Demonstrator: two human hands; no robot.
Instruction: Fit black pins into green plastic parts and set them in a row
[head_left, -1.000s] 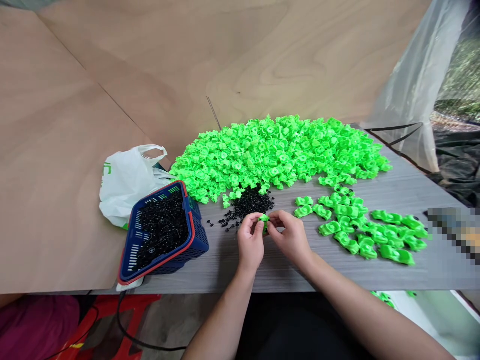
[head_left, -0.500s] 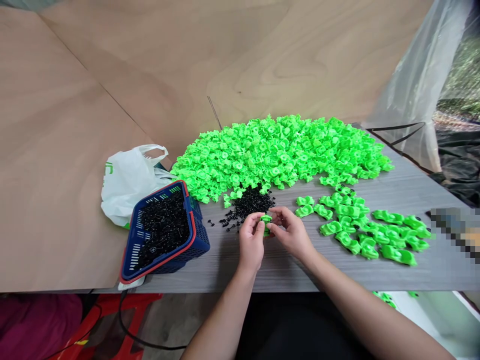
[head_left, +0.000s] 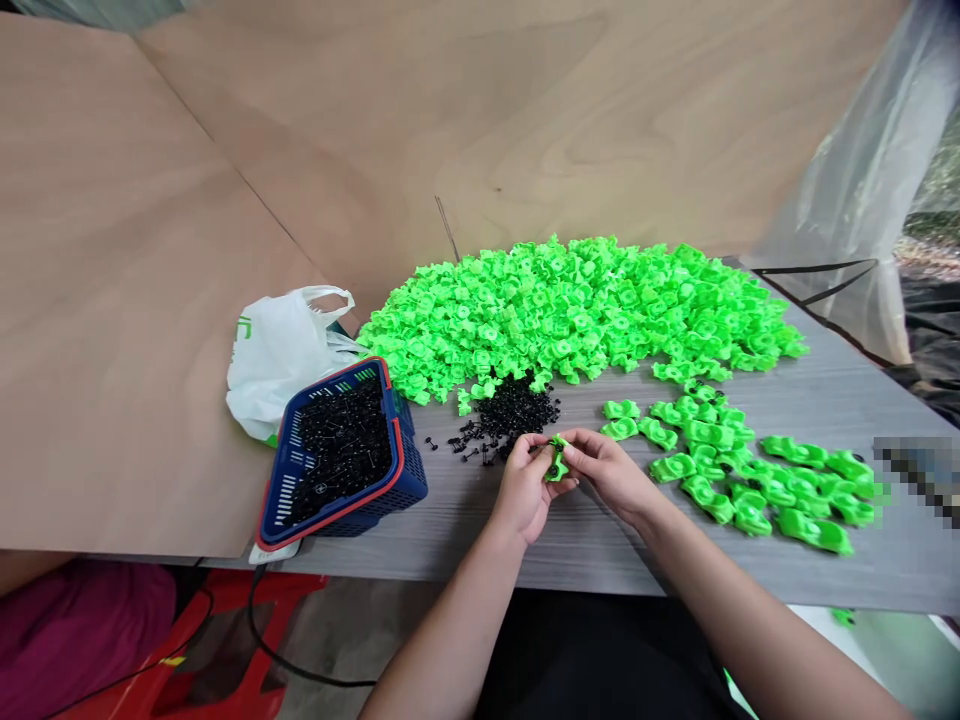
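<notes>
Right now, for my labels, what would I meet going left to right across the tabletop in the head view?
Navy basket, heap of black axles, held green toy car, scattered green toy cars.

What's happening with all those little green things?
A person is holding one small green piece in front of them, with the left hand and the right hand both on it. Black bits show on that piece. Just beyond the hands are loose black parts, and behind those a big green heap. More green pieces lie to the right, and a blue basket of black parts stands to the left.
</notes>
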